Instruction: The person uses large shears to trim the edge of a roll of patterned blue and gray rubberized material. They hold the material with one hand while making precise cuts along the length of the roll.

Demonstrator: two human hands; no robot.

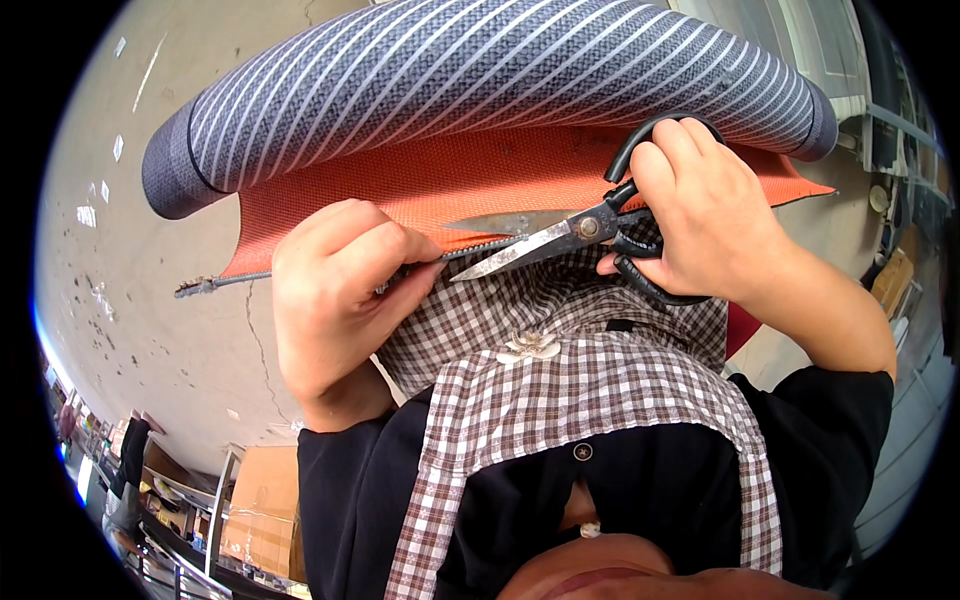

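Observation:
A pair of scissors [587,229] with black handles and worn metal blades is gripped in my right hand [705,210], fingers and thumb through the loops. Its blades are parted and point left, lying along the near edge of an orange mesh sheet [400,175]. That edge carries a thin dark grey trim [235,280], frayed at its left end. My left hand [345,290] pinches the trim just left of the blade tips, thumb below and fingers above. Beyond my hands lies a thick roll of grey woven material [480,85] with white diagonal stripes, above the orange mesh.
A brown-and-white checked apron [560,400] covers my front, close below the scissors. The floor [160,330] at left is cracked and has paper scraps on it. A cardboard box [262,510] stands at lower left beside a metal frame. Metal rails [905,130] are at the right.

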